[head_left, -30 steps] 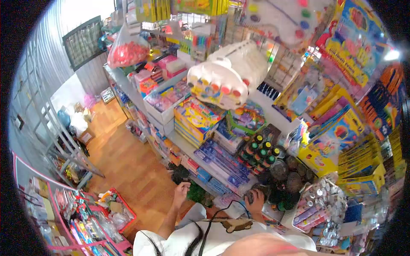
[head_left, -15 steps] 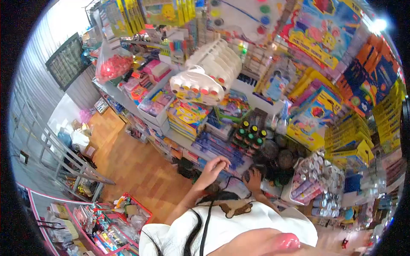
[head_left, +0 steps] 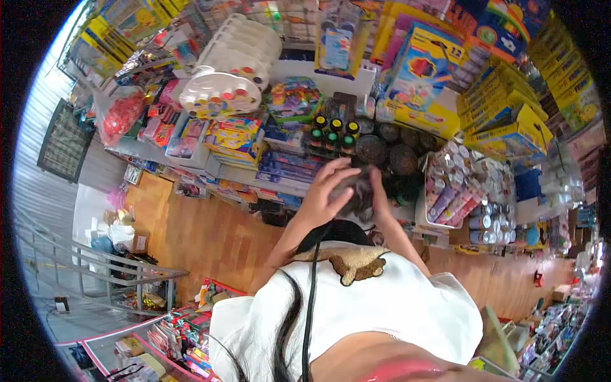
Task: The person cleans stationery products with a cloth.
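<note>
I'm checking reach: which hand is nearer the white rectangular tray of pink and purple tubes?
Right. The right hand is left of the white rectangular tray, apart from it; the left hand is farther left, beyond the right.

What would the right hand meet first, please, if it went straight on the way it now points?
Probably the dark round container just ahead of the right hand, though depth is unclear.
</note>
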Motion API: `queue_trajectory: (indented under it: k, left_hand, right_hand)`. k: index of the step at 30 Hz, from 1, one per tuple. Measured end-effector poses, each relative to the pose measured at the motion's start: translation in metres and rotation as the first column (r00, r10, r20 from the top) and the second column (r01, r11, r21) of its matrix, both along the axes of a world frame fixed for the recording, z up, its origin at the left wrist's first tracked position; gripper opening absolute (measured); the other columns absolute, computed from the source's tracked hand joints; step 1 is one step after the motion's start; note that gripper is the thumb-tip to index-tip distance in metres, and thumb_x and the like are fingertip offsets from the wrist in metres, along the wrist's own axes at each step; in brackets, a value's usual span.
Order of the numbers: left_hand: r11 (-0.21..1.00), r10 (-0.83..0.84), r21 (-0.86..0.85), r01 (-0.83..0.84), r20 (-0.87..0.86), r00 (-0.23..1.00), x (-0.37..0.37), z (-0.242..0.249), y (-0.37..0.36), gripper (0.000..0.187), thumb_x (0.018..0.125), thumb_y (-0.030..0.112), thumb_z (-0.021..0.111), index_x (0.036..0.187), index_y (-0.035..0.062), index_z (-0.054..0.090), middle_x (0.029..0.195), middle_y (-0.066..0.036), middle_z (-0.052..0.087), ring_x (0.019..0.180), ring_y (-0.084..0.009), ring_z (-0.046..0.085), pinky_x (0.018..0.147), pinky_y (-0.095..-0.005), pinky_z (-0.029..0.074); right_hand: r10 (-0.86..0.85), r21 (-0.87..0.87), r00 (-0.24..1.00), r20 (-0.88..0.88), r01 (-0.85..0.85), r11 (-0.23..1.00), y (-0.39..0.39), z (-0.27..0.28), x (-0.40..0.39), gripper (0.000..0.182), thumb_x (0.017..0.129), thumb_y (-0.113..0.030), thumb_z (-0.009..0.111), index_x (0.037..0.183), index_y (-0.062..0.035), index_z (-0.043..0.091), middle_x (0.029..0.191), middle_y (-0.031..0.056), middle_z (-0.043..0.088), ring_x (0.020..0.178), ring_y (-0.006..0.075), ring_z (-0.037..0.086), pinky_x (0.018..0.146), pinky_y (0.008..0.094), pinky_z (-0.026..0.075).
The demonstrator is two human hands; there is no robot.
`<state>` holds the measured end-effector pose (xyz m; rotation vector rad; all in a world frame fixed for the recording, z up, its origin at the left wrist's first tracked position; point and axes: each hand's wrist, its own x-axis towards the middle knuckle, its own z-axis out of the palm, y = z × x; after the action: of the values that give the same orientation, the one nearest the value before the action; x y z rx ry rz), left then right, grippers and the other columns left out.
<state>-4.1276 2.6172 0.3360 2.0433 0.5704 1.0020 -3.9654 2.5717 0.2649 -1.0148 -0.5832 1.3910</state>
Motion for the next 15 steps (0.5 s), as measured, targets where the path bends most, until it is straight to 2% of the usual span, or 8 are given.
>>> queue_trajectory:
  k: [1, 2, 6, 9, 10, 13, 14, 15]
  left_hand:
    - [0.998, -0.002, 0.060, 0.004, -0.031, 1.000, 0.009, 0.006, -0.006, 0.038, 0.080, 0.025, 0.056, 0.115, 0.0119, 0.051, 0.126, -0.014, 0.039, 0.115, -0.0315, 0.038, 0.093, -0.0397, 0.033]
    - [0.993, -0.025, 0.108, 0.034, -0.090, 0.996, 0.017, 0.001, -0.009, 0.047, 0.079, 0.028, 0.057, 0.122, 0.0132, 0.045, 0.133, -0.014, 0.030, 0.121, -0.0345, 0.031, 0.097, -0.0437, 0.028]
    - [0.991, 0.074, 0.111, -0.077, 0.027, 0.997, 0.046, -0.006, -0.016, 0.055, 0.076, 0.030, 0.061, 0.124, 0.0119, 0.042, 0.134, -0.016, 0.029, 0.123, -0.0370, 0.027, 0.099, -0.0473, 0.023]
    - [0.977, 0.096, 0.194, -0.086, -0.043, 0.994, 0.044, -0.016, -0.003, 0.056, 0.074, 0.030, 0.063, 0.124, 0.0121, 0.043, 0.133, -0.017, 0.029, 0.123, -0.0366, 0.027, 0.099, -0.0474, 0.024]
    - [0.980, 0.090, 0.179, -0.083, -0.033, 0.995, 0.045, -0.022, 0.002, 0.060, 0.070, 0.029, 0.066, 0.123, 0.0120, 0.043, 0.133, -0.018, 0.029, 0.122, -0.0379, 0.028, 0.098, -0.0471, 0.025]
    - [0.977, 0.105, 0.191, -0.096, -0.039, 0.994, 0.042, -0.019, 0.003, 0.065, 0.068, 0.036, 0.066, 0.124, 0.0126, 0.042, 0.134, -0.019, 0.026, 0.123, -0.0400, 0.026, 0.098, -0.0495, 0.024]
    - [0.963, 0.127, 0.250, -0.099, -0.100, 0.987, 0.042, -0.017, 0.002, 0.071, 0.066, 0.046, 0.064, 0.126, 0.0150, 0.041, 0.136, -0.021, 0.023, 0.124, -0.0416, 0.022, 0.098, -0.0529, 0.020]
    - [0.959, 0.122, 0.267, -0.098, -0.074, 0.990, 0.043, -0.016, 0.002, 0.072, 0.066, 0.048, 0.063, 0.127, 0.0163, 0.041, 0.136, -0.021, 0.022, 0.124, -0.0416, 0.021, 0.098, -0.0537, 0.019]
  right_hand:
    - [0.004, -0.004, 0.967, -0.254, -0.005, 1.000, -0.003, 0.038, -0.004, 0.062, 0.086, -0.058, 0.030, 0.124, -0.0097, 0.037, 0.119, 0.0076, 0.046, 0.107, 0.0217, 0.046, 0.088, 0.0339, 0.039]
    - [0.002, 0.032, 0.965, -0.262, 0.006, 0.999, 0.000, 0.042, -0.003, 0.063, 0.086, -0.058, 0.026, 0.126, -0.0101, 0.035, 0.122, 0.0076, 0.043, 0.111, 0.0217, 0.044, 0.091, 0.0351, 0.037]
    - [-0.021, 0.109, 0.984, -0.176, 0.041, 0.993, -0.001, 0.063, -0.011, 0.069, 0.085, -0.060, 0.018, 0.133, -0.0110, 0.026, 0.129, 0.0090, 0.037, 0.119, 0.0233, 0.037, 0.096, 0.0371, 0.033]
    - [-0.030, 0.178, 0.998, -0.060, 0.040, 0.983, -0.002, 0.062, -0.011, 0.074, 0.083, -0.063, 0.016, 0.136, -0.0115, 0.016, 0.134, 0.0103, 0.030, 0.124, 0.0256, 0.030, 0.098, 0.0385, 0.030]
    - [0.047, 0.197, 0.999, -0.008, -0.044, 0.979, -0.002, 0.052, -0.005, 0.078, 0.080, -0.066, 0.015, 0.138, -0.0139, 0.006, 0.138, 0.0110, 0.021, 0.127, 0.0267, 0.023, 0.101, 0.0394, 0.024]
    - [0.054, 0.218, 0.995, -0.083, -0.034, 0.975, -0.008, 0.056, -0.008, 0.080, 0.079, -0.068, 0.016, 0.138, -0.0165, 0.002, 0.141, 0.0101, 0.015, 0.129, 0.0254, 0.019, 0.102, 0.0392, 0.021]
    - [0.065, 0.203, 0.996, -0.068, -0.050, 0.978, -0.010, 0.061, -0.011, 0.080, 0.078, -0.068, 0.016, 0.139, -0.0196, -0.002, 0.142, 0.0086, 0.010, 0.129, 0.0248, 0.017, 0.103, 0.0390, 0.020]
    - [0.073, 0.208, 0.988, -0.135, -0.044, 0.977, -0.011, 0.064, -0.014, 0.078, 0.079, -0.068, 0.016, 0.139, -0.0213, 0.000, 0.142, 0.0078, 0.012, 0.130, 0.0249, 0.017, 0.102, 0.0393, 0.021]
